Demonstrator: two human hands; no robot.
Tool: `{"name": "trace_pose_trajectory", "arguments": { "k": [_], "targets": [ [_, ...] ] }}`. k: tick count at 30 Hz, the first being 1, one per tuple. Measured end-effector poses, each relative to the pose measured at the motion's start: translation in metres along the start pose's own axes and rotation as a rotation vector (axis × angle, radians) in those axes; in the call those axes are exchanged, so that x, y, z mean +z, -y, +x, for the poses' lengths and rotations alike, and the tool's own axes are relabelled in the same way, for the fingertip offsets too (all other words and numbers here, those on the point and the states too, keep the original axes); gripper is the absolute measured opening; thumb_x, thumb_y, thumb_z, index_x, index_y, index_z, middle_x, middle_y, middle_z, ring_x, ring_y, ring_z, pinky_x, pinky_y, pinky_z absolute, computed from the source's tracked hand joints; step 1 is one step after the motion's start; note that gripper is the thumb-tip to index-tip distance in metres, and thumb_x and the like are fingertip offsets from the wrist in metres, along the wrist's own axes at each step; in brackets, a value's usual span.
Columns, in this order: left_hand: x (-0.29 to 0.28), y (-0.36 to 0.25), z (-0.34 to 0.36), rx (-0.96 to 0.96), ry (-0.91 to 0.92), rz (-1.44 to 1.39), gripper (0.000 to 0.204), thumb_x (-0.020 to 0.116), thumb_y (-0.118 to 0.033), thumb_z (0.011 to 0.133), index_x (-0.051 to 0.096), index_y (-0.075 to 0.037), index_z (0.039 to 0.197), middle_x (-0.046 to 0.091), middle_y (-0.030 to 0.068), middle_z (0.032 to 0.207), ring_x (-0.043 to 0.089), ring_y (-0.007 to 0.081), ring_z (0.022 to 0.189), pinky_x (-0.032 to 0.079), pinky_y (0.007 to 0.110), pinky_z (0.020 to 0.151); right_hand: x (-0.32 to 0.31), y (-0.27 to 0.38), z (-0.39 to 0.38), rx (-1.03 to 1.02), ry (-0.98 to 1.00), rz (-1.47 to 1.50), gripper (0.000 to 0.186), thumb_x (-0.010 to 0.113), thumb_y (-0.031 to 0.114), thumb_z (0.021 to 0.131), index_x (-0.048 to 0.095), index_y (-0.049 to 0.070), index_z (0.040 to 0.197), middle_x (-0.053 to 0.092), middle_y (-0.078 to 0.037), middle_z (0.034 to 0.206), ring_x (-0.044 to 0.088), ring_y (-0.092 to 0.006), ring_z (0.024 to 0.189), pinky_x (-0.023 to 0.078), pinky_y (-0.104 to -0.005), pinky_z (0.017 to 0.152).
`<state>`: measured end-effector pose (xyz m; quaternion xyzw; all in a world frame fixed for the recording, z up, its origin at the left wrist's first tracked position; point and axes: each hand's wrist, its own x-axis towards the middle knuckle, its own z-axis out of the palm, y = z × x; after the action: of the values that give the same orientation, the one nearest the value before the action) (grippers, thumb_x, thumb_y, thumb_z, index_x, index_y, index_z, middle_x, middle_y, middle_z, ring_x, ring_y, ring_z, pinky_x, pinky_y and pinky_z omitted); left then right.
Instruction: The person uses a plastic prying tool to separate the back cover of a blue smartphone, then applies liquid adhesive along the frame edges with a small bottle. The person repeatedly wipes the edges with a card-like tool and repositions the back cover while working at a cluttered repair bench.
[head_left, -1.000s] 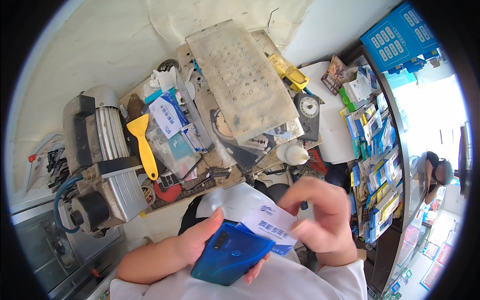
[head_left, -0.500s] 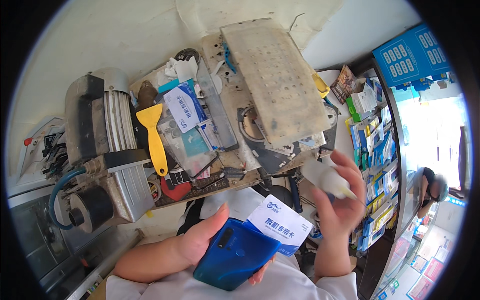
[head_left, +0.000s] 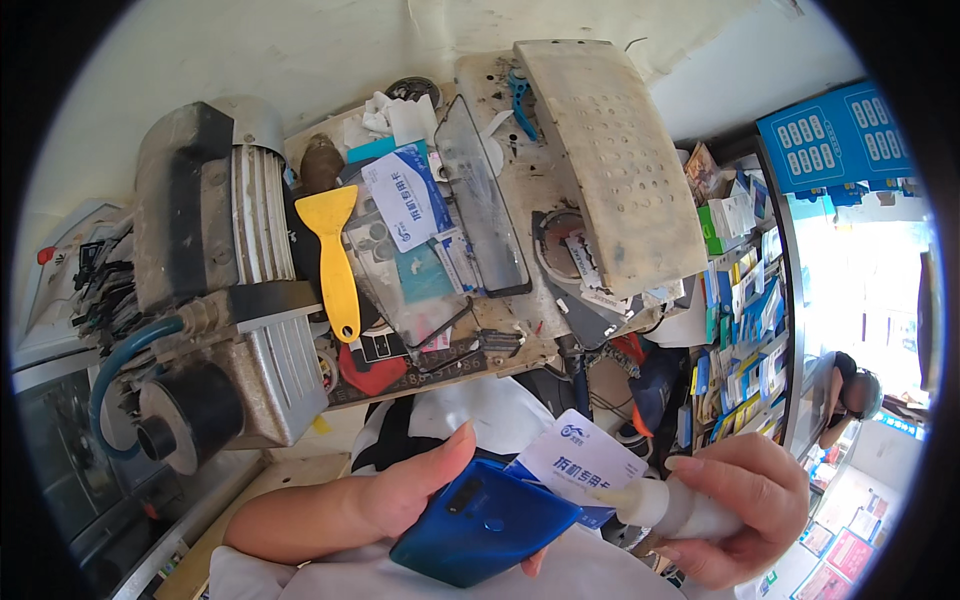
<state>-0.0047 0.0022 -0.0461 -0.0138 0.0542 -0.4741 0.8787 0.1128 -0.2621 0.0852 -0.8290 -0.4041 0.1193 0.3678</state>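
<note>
My left hand (head_left: 395,492) is closed around a blue smartphone (head_left: 475,535), its back with the camera strip facing up. A white and blue plastic card (head_left: 570,455) sticks out from the phone's upper right edge; how far it goes in is hidden. In my right hand (head_left: 765,490), the fingers are wrapped round a small white squeeze bottle (head_left: 645,503). The bottle lies nearly level, its pale nozzle pointing left over the lower part of the card, close to the phone's edge. Whether the nozzle touches the card I cannot tell.
On the cluttered bench ahead lie a yellow scraper (head_left: 335,265), another card (head_left: 405,200), a dark-framed glass panel (head_left: 480,200) and a perforated metal cover (head_left: 620,165). A motor-like machine (head_left: 215,220) stands at left. Boxed goods (head_left: 745,310) fill the right; a person (head_left: 850,395) is beyond them.
My right hand has come down with the bottle, which has tipped so its nozzle points left at the card. The view has shifted; phone and card stay in my left hand.
</note>
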Motion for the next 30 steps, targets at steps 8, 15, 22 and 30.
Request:
{"name": "trace_pose_trajectory", "arguments": {
  "k": [8,15,22,30],
  "targets": [
    [-0.015,0.01,-0.01,0.02,0.132,-0.117,0.107,0.032,-0.089,0.09,0.034,-0.009,0.161,0.053,0.0294,0.141,0.055,0.0424,0.123,0.041,0.054,0.107,-0.003,0.017,0.02,0.004,0.126,0.07,0.048,0.087,0.016,0.079,0.072,-0.01,0.117,0.07,-0.022,0.097,0.069,-0.0289,0.075,0.053,-0.0328,0.062],
    [-0.025,0.014,-0.012,0.073,0.203,-0.169,0.101,0.032,-0.087,0.093,0.034,-0.014,0.163,0.051,0.0304,0.142,0.054,0.0431,0.125,0.04,0.055,0.108,0.004,0.021,0.026,0.075,0.156,0.079,0.047,0.086,0.012,0.078,0.072,-0.008,0.117,0.069,-0.021,0.098,0.069,-0.0297,0.077,0.053,-0.0339,0.063],
    [-0.024,0.014,-0.011,0.033,0.202,-0.152,0.1,0.032,-0.087,0.093,0.034,-0.015,0.163,0.051,0.03,0.142,0.055,0.0425,0.124,0.04,0.054,0.107,0.0,0.021,0.026,0.039,0.165,0.05,0.047,0.087,0.015,0.078,0.072,-0.008,0.116,0.07,-0.021,0.097,0.069,-0.0298,0.075,0.053,-0.0339,0.062],
    [-0.024,0.014,-0.011,0.05,0.183,-0.116,0.098,0.032,-0.086,0.093,0.034,-0.017,0.163,0.05,0.0308,0.145,0.055,0.0436,0.123,0.04,0.054,0.107,0.0,0.018,0.023,-0.016,0.141,0.03,0.046,0.087,0.017,0.08,0.072,-0.009,0.116,0.071,-0.021,0.098,0.07,-0.0296,0.074,0.054,-0.0328,0.06]
  ]
}}
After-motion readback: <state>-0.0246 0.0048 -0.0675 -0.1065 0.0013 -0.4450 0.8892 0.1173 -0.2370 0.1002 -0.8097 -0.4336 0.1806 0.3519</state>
